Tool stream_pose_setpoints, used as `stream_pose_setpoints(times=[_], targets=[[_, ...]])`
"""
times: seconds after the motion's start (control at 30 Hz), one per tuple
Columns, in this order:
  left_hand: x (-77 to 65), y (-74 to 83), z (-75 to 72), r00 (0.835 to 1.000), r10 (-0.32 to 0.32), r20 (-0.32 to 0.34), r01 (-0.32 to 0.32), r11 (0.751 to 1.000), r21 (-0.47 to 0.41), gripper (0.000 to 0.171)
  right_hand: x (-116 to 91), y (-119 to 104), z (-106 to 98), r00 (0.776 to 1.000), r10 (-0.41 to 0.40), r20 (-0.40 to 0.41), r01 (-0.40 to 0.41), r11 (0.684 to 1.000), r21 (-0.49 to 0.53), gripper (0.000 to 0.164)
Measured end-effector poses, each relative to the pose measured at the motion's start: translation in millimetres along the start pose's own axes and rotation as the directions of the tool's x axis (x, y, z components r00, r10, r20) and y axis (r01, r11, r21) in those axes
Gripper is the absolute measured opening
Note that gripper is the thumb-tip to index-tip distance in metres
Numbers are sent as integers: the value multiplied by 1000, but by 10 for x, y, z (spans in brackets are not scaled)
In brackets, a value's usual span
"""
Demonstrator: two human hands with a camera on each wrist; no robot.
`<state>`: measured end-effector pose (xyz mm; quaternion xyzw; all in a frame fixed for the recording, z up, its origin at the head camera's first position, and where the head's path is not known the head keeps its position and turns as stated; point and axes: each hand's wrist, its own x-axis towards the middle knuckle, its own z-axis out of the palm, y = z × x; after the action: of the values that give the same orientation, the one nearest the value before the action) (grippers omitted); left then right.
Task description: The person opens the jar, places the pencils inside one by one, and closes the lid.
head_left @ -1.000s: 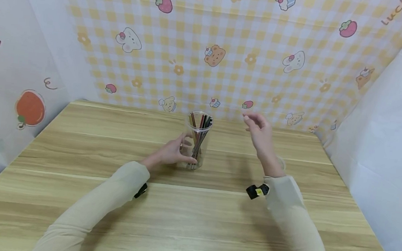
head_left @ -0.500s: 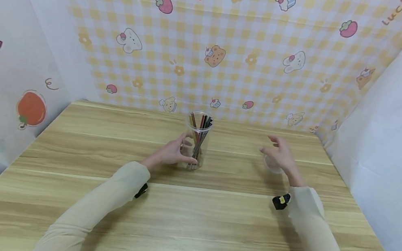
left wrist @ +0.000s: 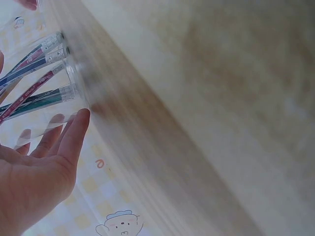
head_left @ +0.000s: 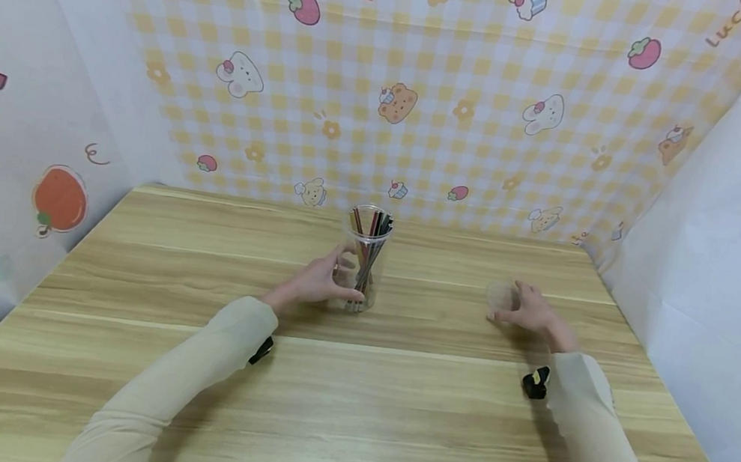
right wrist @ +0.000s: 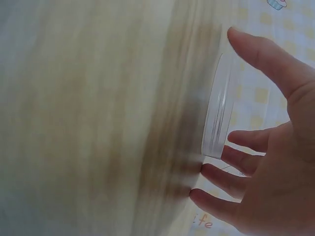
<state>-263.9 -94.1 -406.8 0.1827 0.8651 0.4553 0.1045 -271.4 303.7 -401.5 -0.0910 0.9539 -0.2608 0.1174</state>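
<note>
Near the table's back, a tall clear plastic jar point(head_left: 373, 285) stands upright with several colored pencils point(head_left: 374, 225) inside. My left hand point(head_left: 316, 281) holds the jar low down, thumb on the near side and fingers round the far side. In the left wrist view, the pencils' point(left wrist: 34, 93) ends lie close to the jar's base. To the right, a round clear lid point(head_left: 501, 296) lies flat on the table. My right hand point(head_left: 531, 313) reaches round it, thumb and fingers spread; in the right wrist view, the thumb stands apart from the lid point(right wrist: 216, 110) and the fingertips reach the tabletop.
The wooden table point(head_left: 352, 410) runs back to a yellow checked cloth point(head_left: 331, 91) hanging behind it. White sheets point(head_left: 724, 223) close off both sides. Black camera mounts point(head_left: 535, 382) sit at the wrists.
My right hand has moved right and down from the air beside the jar to the lid, its fingers now on either side. My left hand stays at the jar.
</note>
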Motion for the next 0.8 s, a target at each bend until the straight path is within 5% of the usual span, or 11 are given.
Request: stream_pose_setpoints(times=[0.47, 0.8], targets=[[13, 2, 5, 1000, 4, -2, -4, 1000, -13, 77, -9, -4, 0, 997, 47, -56, -47, 999, 7, 85], [-18, 24, -6, 1000, 20, 2, -20, 1000, -16, 77, 11, -171, -27, 969, -95, -227, 144, 967, 208, 88]])
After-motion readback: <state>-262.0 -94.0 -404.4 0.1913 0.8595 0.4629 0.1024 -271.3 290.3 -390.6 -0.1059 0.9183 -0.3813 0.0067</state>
